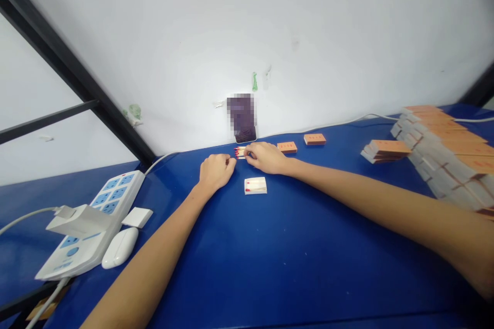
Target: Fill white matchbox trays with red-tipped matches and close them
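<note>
Fingers curled inward, my left hand [216, 170] rests on the blue table just left of a small group of red-tipped matches [240, 152]. What it holds, if anything, is hidden under the fingers. My right hand [265, 158] is closed over the right end of these matches, its thumb and finger pinched at their sticks. Nearer to me and between the hands lies an open white matchbox tray [262, 188] with a few matches inside, their red heads to the left. An orange matchbox [287, 147] sits just beyond my right hand.
Another orange matchbox [315, 139] lies farther right. A short pile of matchboxes [387, 149] stands beside a large stack [455, 149]. A phone [245, 134] leans on the wall. At left are a power strip [125, 193], a white earbud case [120, 248] and a small white square [138, 217].
</note>
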Demonstrator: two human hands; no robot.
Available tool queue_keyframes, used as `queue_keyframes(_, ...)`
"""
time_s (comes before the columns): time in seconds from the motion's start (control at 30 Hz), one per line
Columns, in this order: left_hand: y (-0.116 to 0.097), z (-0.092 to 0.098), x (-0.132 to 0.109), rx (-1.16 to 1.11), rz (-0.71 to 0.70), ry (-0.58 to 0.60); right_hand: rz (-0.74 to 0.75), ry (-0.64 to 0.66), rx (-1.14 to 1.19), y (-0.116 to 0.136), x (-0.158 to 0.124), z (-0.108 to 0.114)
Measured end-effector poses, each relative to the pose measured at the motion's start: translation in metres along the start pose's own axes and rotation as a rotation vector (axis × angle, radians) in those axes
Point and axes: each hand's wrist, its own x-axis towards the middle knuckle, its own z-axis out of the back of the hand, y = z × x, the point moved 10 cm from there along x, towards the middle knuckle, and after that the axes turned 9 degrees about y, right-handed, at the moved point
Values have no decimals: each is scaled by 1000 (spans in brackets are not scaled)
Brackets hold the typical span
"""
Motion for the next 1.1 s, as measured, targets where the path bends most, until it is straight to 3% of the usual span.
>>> queue_keyframes(0.37, -1, 6, -3, -26, -4, -30, 11, 0, -12, 2, -1, -1)
queue_keyframes(0.57, -11, 14, -5, -57, -87, -82, 5, 37, -84, 3, -1, -5)
queue_keyframes(0.83, 1, 8, -6, -173, -9, -60, 15, 24, -58, 5, -2, -2)
queue_keyframes(1.1, -9, 8, -5, -157, -134, -89, -19, 13, -64, 5, -5, 3)
